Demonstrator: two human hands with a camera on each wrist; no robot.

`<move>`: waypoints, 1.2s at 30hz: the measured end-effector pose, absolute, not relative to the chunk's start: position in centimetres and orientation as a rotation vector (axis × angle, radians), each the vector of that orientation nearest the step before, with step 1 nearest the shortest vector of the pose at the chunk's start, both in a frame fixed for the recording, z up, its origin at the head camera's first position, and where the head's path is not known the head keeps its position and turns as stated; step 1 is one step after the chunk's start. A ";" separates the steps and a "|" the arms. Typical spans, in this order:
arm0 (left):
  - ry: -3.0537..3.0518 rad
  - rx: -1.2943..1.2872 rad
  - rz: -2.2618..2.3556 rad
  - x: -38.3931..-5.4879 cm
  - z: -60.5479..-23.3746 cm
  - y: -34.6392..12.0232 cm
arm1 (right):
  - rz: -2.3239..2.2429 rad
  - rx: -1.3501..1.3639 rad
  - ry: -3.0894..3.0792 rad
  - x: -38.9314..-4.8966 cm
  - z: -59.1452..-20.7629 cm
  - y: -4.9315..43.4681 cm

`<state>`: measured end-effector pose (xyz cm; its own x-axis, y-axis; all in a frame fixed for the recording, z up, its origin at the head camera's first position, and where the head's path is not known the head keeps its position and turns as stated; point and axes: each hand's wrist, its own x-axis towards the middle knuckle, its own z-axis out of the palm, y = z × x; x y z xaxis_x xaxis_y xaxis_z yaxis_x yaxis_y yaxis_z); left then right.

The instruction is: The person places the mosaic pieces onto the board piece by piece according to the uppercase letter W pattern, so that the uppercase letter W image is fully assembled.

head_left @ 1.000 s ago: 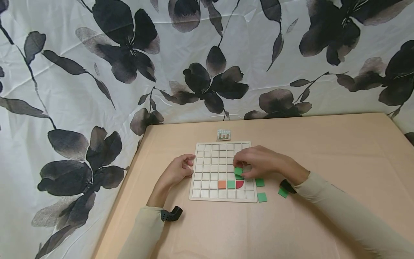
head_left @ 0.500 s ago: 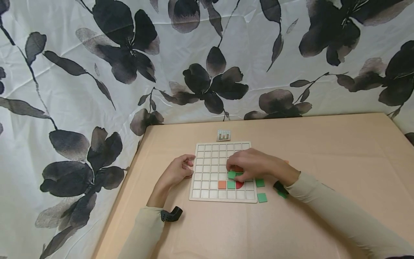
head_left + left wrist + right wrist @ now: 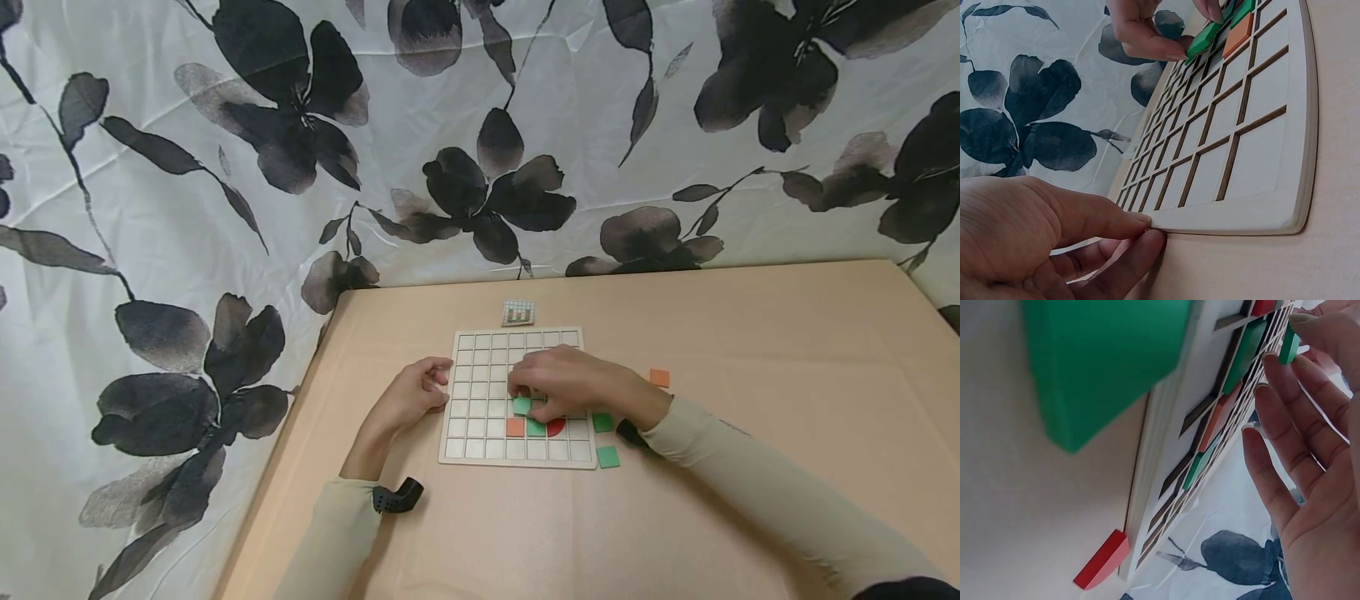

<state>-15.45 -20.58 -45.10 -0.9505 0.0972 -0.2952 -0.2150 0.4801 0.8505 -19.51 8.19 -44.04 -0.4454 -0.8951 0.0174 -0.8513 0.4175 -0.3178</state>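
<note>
My left hand (image 3: 411,392) pinches the left edge of a white grid board (image 3: 480,408); in the left wrist view the thumb lies on the rim and a finger beneath it. Over the board's middle, my right hand (image 3: 573,379) pinches a green square tile (image 3: 522,406) between thumb and fingertips, tilted in the left wrist view (image 3: 1205,41). Just nearer to me, an orange tile (image 3: 515,427), a green tile (image 3: 536,429) and a red rounded piece (image 3: 556,427) sit in one row of cells. The right hand hides the cells behind it.
Loose green tiles (image 3: 602,422) lie by the board's right edge, and an orange tile (image 3: 659,378) farther right. A red piece (image 3: 1102,559) rests beside the board in the right wrist view. A small patterned card (image 3: 519,313) lies beyond the board. A floral cloth (image 3: 450,125) hangs behind.
My right hand has moved left across the board with the green tile, uncovering the orange tile on the table at right. The left hand has stayed at the board's edge.
</note>
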 end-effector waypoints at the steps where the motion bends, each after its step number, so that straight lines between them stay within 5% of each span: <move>1: 2.427 -0.099 1.457 -15.5 -45.1 -20.6 | -0.412 -1.567 2.511 -19.5 -44.1 8.0; 36: 2.458 -0.102 1.422 -15.6 -45.4 -20.4 | -0.423 -1.723 2.492 -19.6 -44.7 8.6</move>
